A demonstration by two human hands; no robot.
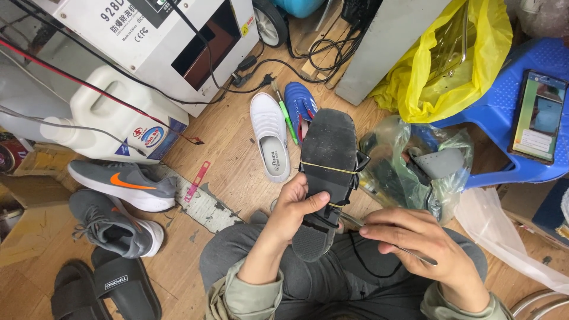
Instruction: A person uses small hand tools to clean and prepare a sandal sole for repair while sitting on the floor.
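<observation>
My left hand (294, 208) grips a black sandal (327, 160) sole-up over my lap, thumb across the sole's narrow middle. A yellowish thread or band runs across the sole. My right hand (418, 240) holds a thin metal tool (415, 255) next to the sandal's heel, its tip against the sole edge near the straps. Both hands sit above my grey trousers (355, 284).
A white slip-on shoe (269, 135), a blue shoe (301, 105) and a green pen (286, 115) lie on the wooden floor. Grey sneakers (121, 184) and black slides (112, 287) are at the left. A white jug (112, 115), clear plastic bag (415, 166), yellow bag (444, 59) and blue stool with a phone (539, 115) surround me.
</observation>
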